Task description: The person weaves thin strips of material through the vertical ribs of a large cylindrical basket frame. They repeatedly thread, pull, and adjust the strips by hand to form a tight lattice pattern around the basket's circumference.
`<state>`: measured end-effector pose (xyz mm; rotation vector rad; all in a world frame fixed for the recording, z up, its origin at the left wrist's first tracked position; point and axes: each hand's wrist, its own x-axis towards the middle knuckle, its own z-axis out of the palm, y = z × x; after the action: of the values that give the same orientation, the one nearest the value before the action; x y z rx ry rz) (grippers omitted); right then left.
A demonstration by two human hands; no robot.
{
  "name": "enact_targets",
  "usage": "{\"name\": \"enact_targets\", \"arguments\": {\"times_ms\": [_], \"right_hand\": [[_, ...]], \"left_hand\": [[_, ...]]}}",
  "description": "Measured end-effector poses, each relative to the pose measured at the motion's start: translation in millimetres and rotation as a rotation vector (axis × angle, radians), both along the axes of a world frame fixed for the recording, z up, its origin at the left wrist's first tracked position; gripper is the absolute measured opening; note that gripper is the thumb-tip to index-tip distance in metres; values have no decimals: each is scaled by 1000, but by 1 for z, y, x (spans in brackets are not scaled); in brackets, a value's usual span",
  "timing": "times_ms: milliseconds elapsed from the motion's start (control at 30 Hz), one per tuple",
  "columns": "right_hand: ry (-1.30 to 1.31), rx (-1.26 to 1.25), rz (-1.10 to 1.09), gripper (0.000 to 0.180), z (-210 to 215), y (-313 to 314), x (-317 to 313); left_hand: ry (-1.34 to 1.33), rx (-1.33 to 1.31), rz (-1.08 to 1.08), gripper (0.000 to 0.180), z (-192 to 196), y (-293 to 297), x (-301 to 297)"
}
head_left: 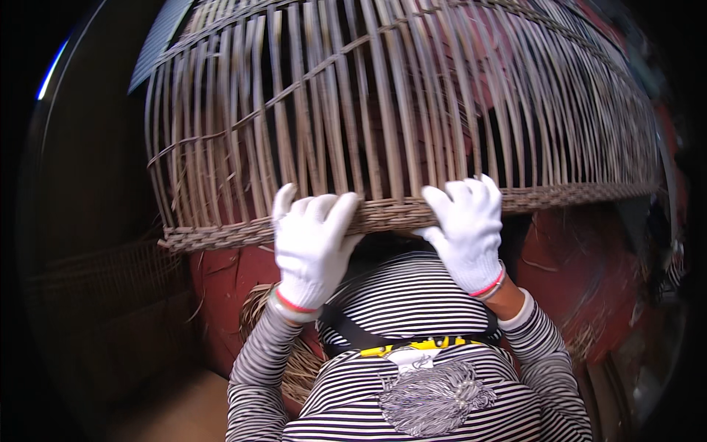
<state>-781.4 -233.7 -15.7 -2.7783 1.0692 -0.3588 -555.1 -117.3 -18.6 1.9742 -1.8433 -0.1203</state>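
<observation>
A large wicker panel of upright brown rods stretches across the view, with a thick woven band along its near edge. My left hand, in a white knit glove, grips that band left of the middle, its fingers curled over the top. To the right, my gloved right hand holds the same band in a like way, thumb towards the underside. A twisted strand runs slantwise across the rods above my hands. Whatever lies under my fingers is hidden.
Below the wicker is a dark red surface with loose strips on it. A bundle of thin brown strips lies by my left forearm. Another wicker piece stands dimly at the left. Pinkish red shapes behind the rods are blurred.
</observation>
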Motion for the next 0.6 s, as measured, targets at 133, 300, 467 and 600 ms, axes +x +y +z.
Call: {"name": "enact_targets", "arguments": {"times_ms": [133, 300, 467, 600], "right_hand": [[-75, -4, 26, 62, -8, 3, -5], [-56, -50, -30, 95, 7, 3, -2], [-109, -4, 287, 95, 16, -4, 24], [-43, 3, 342, 78, 26, -10, 36]], "left_hand": [[28, -119, 23, 62, -7, 0, -1], [68, -53, -18, 80, -1, 11, 5], [-185, -43, 308, 102, 12, 41, 49], [-104, 2, 123, 76, 22, 50, 68]]}}
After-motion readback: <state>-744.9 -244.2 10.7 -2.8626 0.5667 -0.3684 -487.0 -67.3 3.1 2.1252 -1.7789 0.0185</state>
